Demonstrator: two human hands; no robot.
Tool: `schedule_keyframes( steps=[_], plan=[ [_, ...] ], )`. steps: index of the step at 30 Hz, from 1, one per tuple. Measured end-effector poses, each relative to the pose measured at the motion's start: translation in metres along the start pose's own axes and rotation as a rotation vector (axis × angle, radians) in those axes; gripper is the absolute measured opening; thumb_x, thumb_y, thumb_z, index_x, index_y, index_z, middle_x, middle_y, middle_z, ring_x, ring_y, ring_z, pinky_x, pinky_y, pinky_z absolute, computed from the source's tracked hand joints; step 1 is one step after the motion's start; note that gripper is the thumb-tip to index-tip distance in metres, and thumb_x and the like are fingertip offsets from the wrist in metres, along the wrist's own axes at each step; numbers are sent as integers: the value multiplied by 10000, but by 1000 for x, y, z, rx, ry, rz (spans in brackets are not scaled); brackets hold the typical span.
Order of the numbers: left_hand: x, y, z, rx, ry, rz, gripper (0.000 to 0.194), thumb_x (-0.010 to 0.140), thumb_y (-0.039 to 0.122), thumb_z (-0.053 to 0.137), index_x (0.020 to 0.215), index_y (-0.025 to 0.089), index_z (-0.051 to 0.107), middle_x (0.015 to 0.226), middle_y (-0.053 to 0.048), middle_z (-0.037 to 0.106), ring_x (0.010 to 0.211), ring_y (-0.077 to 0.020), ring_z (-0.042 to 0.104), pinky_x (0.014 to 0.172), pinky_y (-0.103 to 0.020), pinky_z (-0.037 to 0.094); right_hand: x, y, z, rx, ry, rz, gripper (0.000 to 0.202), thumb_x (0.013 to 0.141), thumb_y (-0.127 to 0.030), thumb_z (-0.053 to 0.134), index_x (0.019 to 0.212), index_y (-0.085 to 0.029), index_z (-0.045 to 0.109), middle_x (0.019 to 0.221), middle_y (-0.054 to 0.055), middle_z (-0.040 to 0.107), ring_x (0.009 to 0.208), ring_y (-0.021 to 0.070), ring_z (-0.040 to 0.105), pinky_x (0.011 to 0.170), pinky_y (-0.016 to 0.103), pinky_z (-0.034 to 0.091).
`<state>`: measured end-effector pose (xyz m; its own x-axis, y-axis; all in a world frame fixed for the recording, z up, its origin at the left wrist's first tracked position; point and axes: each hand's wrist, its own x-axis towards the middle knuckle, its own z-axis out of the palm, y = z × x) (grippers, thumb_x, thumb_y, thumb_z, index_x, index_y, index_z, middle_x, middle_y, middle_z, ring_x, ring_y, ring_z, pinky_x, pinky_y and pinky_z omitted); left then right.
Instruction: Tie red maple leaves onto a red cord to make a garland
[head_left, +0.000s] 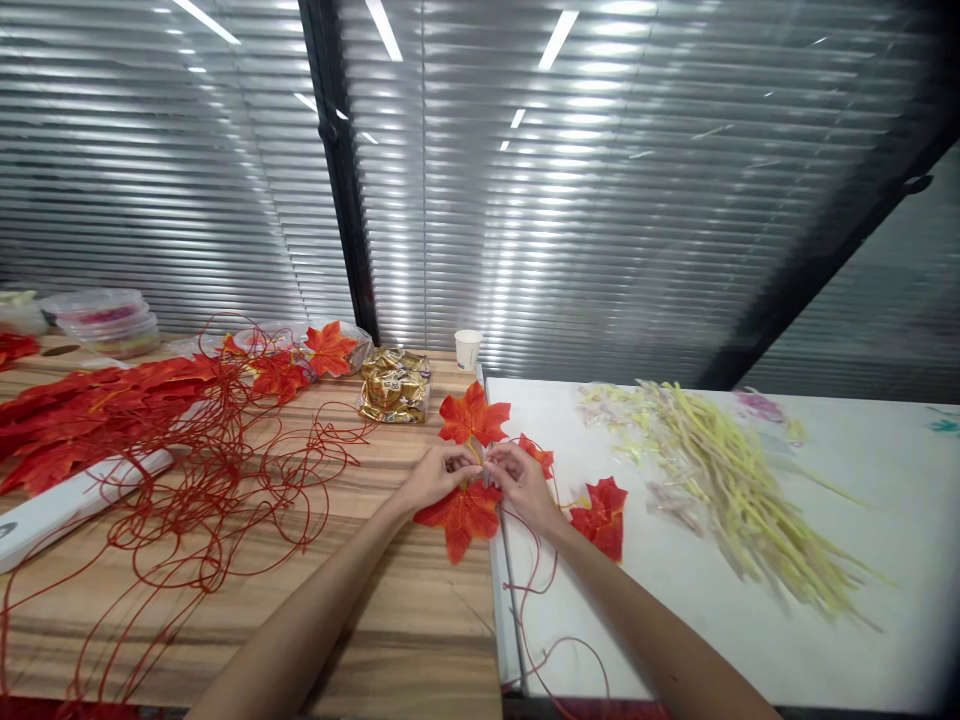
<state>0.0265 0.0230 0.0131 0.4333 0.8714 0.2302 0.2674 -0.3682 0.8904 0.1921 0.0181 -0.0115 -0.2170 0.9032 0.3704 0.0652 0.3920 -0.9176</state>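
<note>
Two leaves (473,412) flank the left hand (442,475) and right hand (523,483), both pinched closed by the stems (473,449) (exact hold: can't tell).

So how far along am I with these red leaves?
Partway, I'd say. Two leaves by your right arm, with cord beside them, look done, though no knots show. In hand: left hand and right hand meet at the stems between two more leaves. Left to do, probably: the leaf pile and cord tangle on the wood table.
</note>
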Motion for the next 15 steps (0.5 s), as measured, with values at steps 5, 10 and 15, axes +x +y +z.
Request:
schedule_keyframes(
  steps=[5, 10, 15],
  plan=[
    [0, 2, 0, -1, 3, -2, 208, 747, 307, 561, 718, 110, 622, 663, -35, 601, 619, -119, 508, 594, -225, 385, 0, 2, 0, 21, 16, -5, 141, 780, -309, 541, 857, -191, 531, 820, 33, 572, 644, 141, 555, 575, 249, 462],
    [0, -1, 0, 11, -9, 0, 203, 754, 297, 552, 728, 108, 621, 663, -33, 604, 608, -114, 504, 589, -220, 382, 1, 2, 0, 54, 32, 0, 163, 762, -316, 564, 859, -188, 533, 818, 36, 576, 654, 147, 559, 571, 253, 462],
    [0, -3, -1, 37, -18, 10, 202, 759, 292, 546, 749, 107, 627, 677, -35, 611, 606, -110, 501, 591, -216, 374, 1, 1, -1, 85, 33, 13, 174, 751, -321, 583, 859, -194, 535, 803, 24, 576, 610, 132, 546, 552, 249, 452]
  ],
)
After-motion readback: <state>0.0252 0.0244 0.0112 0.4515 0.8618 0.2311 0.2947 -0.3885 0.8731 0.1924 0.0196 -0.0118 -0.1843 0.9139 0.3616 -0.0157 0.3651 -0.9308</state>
